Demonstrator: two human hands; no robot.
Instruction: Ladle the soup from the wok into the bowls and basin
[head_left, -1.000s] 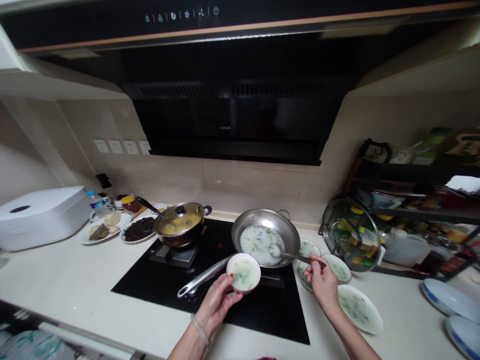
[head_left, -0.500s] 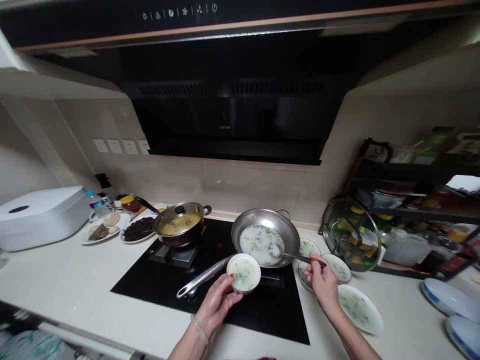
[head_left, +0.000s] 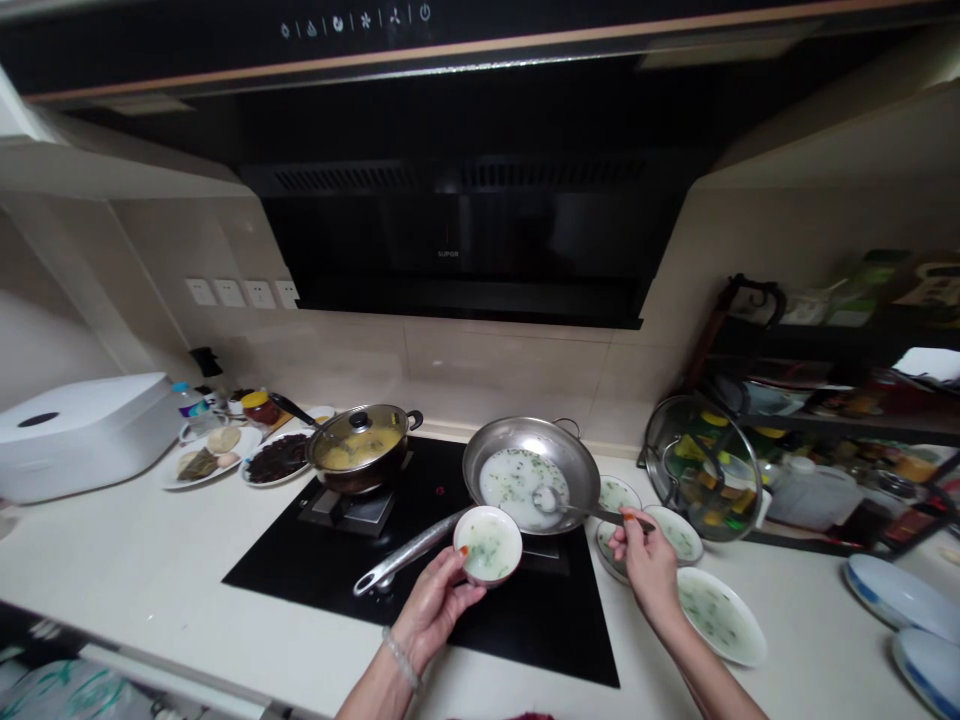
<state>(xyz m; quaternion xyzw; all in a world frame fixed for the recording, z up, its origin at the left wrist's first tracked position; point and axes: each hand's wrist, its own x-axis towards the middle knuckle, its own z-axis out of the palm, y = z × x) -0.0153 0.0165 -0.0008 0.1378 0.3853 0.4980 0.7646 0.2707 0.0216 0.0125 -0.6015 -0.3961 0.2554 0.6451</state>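
My left hand [head_left: 439,600] grips a small bowl [head_left: 488,545] of whitish soup with green bits, thumb on its rim, above the front of the black cooktop. In my right hand [head_left: 645,560] is the handle of a ladle [head_left: 581,510]. The ladle's head rests in the pale soup [head_left: 517,480] inside a steel wok [head_left: 480,445]. The wok's long handle [head_left: 409,555] points toward the front left. Right of the wok, partly behind my right hand, stand several bowls of the same soup, such as one bowl [head_left: 679,535] and a larger one [head_left: 720,618].
A lidded pan [head_left: 360,450] sits on the left burner. Plates of food [head_left: 277,460] and a white box [head_left: 82,430] are further left. At right, a glass lid [head_left: 703,470] leans by a crowded rack [head_left: 840,430], near blue-rimmed dishes [head_left: 904,595]. A range hood [head_left: 465,120] hangs overhead.
The ladle's head has shifted slightly left in the wok's soup. Both hands keep nearly the same place and hold the same things.
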